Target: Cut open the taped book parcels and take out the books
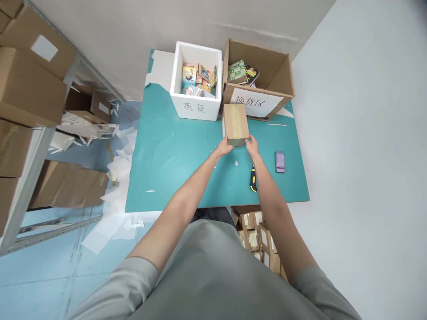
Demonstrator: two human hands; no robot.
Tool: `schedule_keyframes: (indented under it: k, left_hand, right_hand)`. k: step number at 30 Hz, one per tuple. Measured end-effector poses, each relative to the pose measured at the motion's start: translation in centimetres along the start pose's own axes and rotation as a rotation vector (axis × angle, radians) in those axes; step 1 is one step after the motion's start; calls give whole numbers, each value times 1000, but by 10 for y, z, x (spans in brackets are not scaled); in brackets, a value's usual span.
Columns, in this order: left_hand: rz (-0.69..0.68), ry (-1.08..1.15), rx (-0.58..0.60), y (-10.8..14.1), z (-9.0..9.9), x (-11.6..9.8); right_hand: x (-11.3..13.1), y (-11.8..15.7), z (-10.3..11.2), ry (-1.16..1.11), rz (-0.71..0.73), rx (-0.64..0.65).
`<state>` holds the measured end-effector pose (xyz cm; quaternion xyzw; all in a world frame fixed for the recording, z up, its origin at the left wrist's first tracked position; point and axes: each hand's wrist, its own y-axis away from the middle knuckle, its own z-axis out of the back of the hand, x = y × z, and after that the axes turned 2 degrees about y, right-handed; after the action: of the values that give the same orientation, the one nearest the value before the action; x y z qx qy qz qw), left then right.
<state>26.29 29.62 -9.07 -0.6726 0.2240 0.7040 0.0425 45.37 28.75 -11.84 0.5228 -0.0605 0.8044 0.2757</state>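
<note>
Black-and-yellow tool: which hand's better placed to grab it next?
Probably the right hand: the tool lies beside its forearm, nearer than to the left hand. Both hold the taped carton, so the left could steady it.

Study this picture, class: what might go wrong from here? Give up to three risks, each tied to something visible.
1. The black-and-yellow cutter lies beside the right forearm, so a sweep of that arm might knock it.
2. The taped carton, held by the left hand and right hand, sits close before the open cardboard box; pushing it away could bump that box.
3. Loose white sheets on the floor left of the table might trip someone.
</note>
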Motion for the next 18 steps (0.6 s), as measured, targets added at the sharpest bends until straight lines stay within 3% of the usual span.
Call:
schedule_keyframes:
  k: [3,5,9,11,12,14,16,18]
  left_hand:
    - [-1,-42,-64,24,14,20]
    - [24,-55,-107,51,33,37]
    - [39,-34,-227,126,90,80]
    - [37,-14,-269,165,122,102]
    - [51,-2,-307,184,136,113]
    - [125,15,-379,217,160,132]
    - [217,12,-394,244,172,149]
    - [291,-1,-351,261,174,162]
  right_hand:
    - [-12,45,-9,-30,36,25]
    - [-26,99,-20,-95,64,66]
    - [-58,232,-52,-179,11,199]
    - [-75,279,-62,-207,-35,322]
    - [-83,291,-63,-197,-67,298]
    - [-97,293,-56,-132,-163,93]
    - [-110,274,-42,-85,-200,-14]
    - [-119,247,-27,-65,-170,6]
